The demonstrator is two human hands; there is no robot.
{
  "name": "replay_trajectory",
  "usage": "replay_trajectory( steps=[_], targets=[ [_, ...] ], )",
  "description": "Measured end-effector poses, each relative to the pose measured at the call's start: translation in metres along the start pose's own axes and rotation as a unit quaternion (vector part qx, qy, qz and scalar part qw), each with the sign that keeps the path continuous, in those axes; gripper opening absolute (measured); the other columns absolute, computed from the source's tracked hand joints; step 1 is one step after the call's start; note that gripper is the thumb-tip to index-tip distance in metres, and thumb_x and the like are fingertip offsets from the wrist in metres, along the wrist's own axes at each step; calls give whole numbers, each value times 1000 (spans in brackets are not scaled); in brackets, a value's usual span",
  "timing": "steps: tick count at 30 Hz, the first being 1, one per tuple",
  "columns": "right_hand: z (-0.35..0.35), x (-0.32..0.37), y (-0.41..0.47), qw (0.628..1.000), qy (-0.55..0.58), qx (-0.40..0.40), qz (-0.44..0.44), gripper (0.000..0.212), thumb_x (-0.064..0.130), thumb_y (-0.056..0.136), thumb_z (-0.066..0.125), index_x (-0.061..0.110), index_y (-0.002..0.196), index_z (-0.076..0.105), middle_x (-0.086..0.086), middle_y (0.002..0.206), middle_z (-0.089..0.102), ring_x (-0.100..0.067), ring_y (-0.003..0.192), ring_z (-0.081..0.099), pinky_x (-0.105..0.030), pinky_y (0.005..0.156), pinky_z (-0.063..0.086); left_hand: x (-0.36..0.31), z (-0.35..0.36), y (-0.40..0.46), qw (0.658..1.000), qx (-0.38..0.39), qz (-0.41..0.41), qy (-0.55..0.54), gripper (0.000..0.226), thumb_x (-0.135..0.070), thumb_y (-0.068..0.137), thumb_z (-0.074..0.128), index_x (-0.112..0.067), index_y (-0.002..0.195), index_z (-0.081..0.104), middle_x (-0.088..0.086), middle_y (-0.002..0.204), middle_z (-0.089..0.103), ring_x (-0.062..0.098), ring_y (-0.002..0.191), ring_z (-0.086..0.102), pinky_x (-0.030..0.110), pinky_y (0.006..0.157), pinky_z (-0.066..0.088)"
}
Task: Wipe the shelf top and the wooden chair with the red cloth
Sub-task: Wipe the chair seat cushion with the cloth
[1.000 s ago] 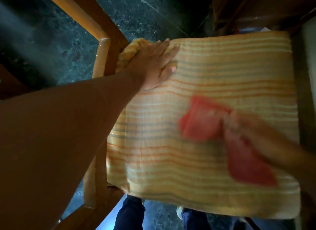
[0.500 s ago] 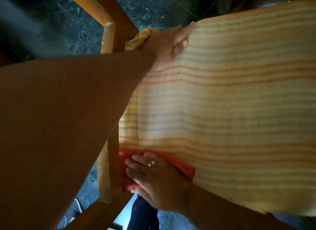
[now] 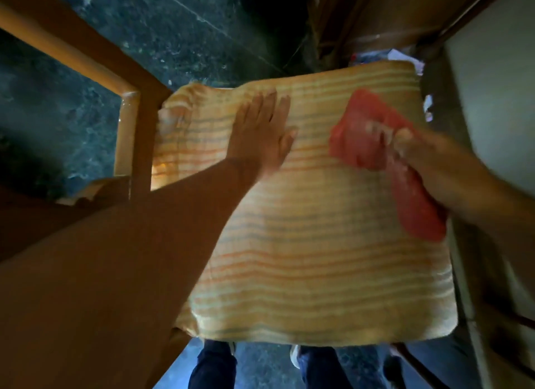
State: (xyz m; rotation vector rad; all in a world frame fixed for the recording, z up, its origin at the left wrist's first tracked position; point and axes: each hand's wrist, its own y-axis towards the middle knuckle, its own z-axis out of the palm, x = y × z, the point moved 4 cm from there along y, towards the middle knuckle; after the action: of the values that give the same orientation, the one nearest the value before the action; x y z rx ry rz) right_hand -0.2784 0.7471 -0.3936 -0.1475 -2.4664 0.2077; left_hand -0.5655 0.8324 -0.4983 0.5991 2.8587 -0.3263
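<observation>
- Left hand (image 3: 262, 131) laid flat, fingers spread, palm down on the far-left part of the striped seat cushion (image 3: 318, 258); nothing pinched, apparently just pinning the cushion.
- Right hand (image 3: 411, 148) motion-blurred at the far-right of the cushion, closed on the red cloth (image 3: 376, 139); exact finger placement not readable through the blur.
- Red cloth bunched under and ahead of the right hand, with a loose tail trailing along the cushion's right edge.
- Judged light, thin and limp: no stiffness of its own, likely to fold or drag. Best gripped as a wad under the palm, not by a corner.
- Cushion judged soft and free to slide on the seat, hence worth bracing.
- Wooden chair (image 3: 130, 122) visible only as armrest and post to the left of the cushion; seat frame fully covered by the cushion.
- Right side of the chair cut off or lost in shadow.
- Shelf top not identifiable; dark wooden furniture beyond the cushion too dim to name.
- Legs in dark trousers (image 3: 212, 365) seen below the cushion's near edge.
- Cloth contact with bare wood not confirmed.
</observation>
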Motion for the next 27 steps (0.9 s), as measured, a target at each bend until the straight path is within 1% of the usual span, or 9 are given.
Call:
replay_trajectory(
  steps=[3, 5, 8, 12, 14, 17, 20, 23, 27],
  targets=[
    [41, 54, 49, 998, -12, -26, -52, 42, 52, 97, 35, 23, 99, 66, 10, 75, 61, 11, 72, 58, -8, 69, 42, 4, 18, -6, 999, -24, 10, 22, 59, -43, 101, 21, -23, 157, 15, 15, 165, 12, 33, 151, 10, 45, 121, 5],
    [71, 60, 80, 993, -75, 8, -86, 52, 52, 99, 33, 18, 127, 60, -8, 113, 68, -17, 107, 62, -29, 91, 45, 3, 21, -5, 998, -54, 35, 17, 59, -41, 100, 22, -22, 156, 20, 15, 164, 17, 33, 151, 15, 45, 121, 6],
    [124, 55, 73, 974, -224, 0, -34, 52, 39, 104, 34, 14, 149, 40, -13, 154, 40, -28, 140, 39, -38, 112, 30, 11, 20, 2, 997, -70, 25, 2, 59, -37, 99, 26, -21, 155, 24, 13, 163, 20, 31, 151, 17, 44, 122, 7],
    [186, 82, -90, 966, -151, 176, -117, 43, 34, 90, 55, 18, 130, 60, -14, 123, 62, -35, 110, 61, -47, 89, 51, 9, 22, -2, 997, -65, 41, -15, 59, -33, 99, 29, -22, 156, 23, 13, 164, 18, 31, 151, 14, 44, 122, 6],
    [193, 88, -170, 922, -76, 314, -214, 44, 28, 89, 63, 16, 132, 60, -7, 137, 58, -27, 128, 52, -44, 106, 43, 8, 18, -1, 997, -67, 44, -11, 57, -34, 100, 28, -22, 155, 23, 13, 164, 19, 31, 151, 15, 44, 122, 6],
    [181, 73, -180, 919, -3, 339, -200, 38, 39, 95, 54, 22, 127, 65, 8, 132, 64, -10, 126, 55, -33, 109, 42, 4, 14, -2, 998, -56, 36, 0, 56, -34, 100, 30, -22, 155, 24, 13, 163, 19, 32, 151, 16, 45, 122, 7],
    [143, 65, -143, 943, 127, 300, -68, 30, 40, 101, 48, 32, 125, 65, 6, 116, 72, -10, 109, 66, -34, 97, 52, 1, 10, -3, 999, -38, 22, 10, 57, -39, 101, 29, -22, 155, 23, 14, 164, 19, 32, 151, 15, 47, 121, 5],
    [76, 41, -97, 970, 186, 155, 34, 16, 46, 92, 56, 52, 98, 70, 22, 85, 74, -3, 79, 72, -16, 64, 56, -14, -4, 8, 997, -56, 45, 23, 70, -52, 97, 29, -13, 155, 20, 17, 161, 22, 35, 149, 18, 50, 120, 3],
    [14, 21, -13, 996, 83, -23, 22, 20, 48, 91, 59, 29, 97, 61, 17, 72, 65, 13, 69, 62, -1, 56, 41, -51, -1, 41, 993, -36, 111, 38, 73, -53, 99, 24, -9, 156, 12, 19, 163, 12, 36, 151, 10, 48, 121, 3]
  ],
)
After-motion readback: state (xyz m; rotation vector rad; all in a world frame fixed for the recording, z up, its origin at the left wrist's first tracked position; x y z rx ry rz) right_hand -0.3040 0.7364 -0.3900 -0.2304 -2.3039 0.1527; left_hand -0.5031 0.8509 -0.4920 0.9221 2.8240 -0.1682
